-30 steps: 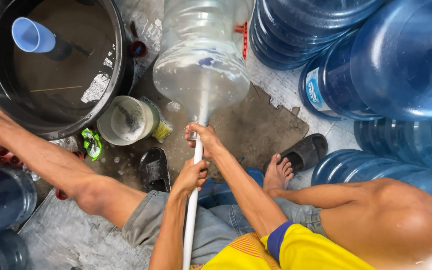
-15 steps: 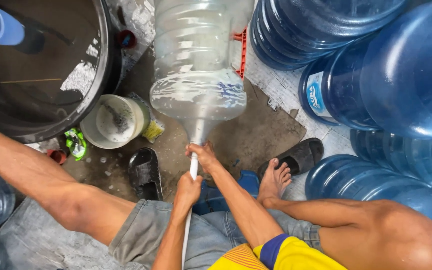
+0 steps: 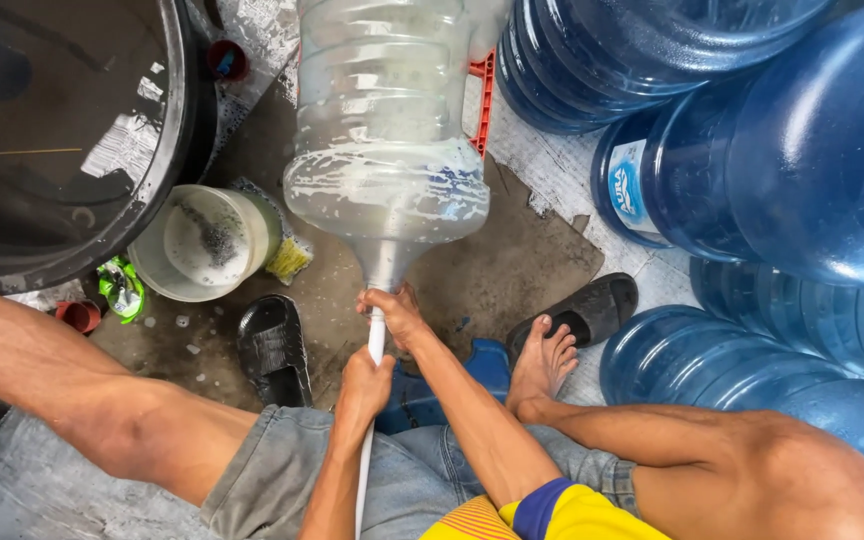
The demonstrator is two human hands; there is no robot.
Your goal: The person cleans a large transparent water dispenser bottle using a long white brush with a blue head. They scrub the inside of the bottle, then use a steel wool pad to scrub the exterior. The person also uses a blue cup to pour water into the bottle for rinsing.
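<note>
Since the earlier frame, both hands slid nearer the clear jug (image 3: 384, 150). Left hand (image 3: 364, 380) and right hand (image 3: 392, 312) grip the white rod (image 3: 372, 400) closed; suds inside, scrubbing appears midway.

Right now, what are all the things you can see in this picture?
Clear water jug: one, soapy inside, lying at centre with its neck toward the person.
White rod: one, running from the lap into the jug's neck.
Blue water jugs: several, stacked at right.
Black tub: one, top left.
White bucket: one, beside the tub.
Yellow sponge: one, right of the bucket.
Black sandals: two, on the wet floor, one left and one right.
Blue stool: one, under the person.
Bare foot: one, by the right sandal.
Left hand: gripping the rod.
Right hand: at the jug's neck, on the rod.
</note>
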